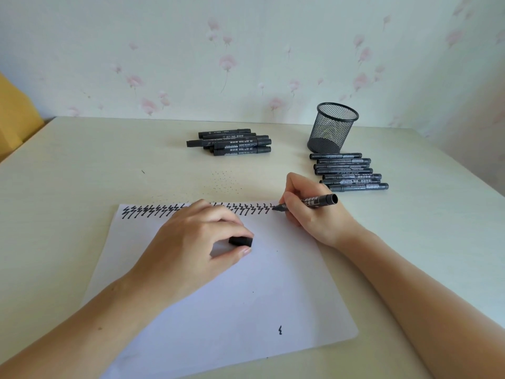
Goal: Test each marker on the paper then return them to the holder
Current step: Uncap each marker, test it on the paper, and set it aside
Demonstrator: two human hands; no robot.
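Note:
A white sheet of paper [246, 310] lies in front of me, with a row of black zigzag marks along its far edge. My right hand [308, 212] grips an uncapped black marker [317, 201], whose tip touches the paper at the right end of that row. My left hand [191, 242] rests on the paper and pinches the marker's black cap [241, 241] between thumb and fingers. An empty black mesh holder [332, 128] stands at the back right. Several capped markers [349, 172] lie in a row in front of it. Another pile of markers [232, 142] lies at the back middle.
The cream table [82, 173] carries small ink dots [224, 181] beyond the paper. A lone zigzag mark [280, 329] sits near the paper's near edge. A floral wall runs behind the table, with a yellow object [16, 116] at the far left.

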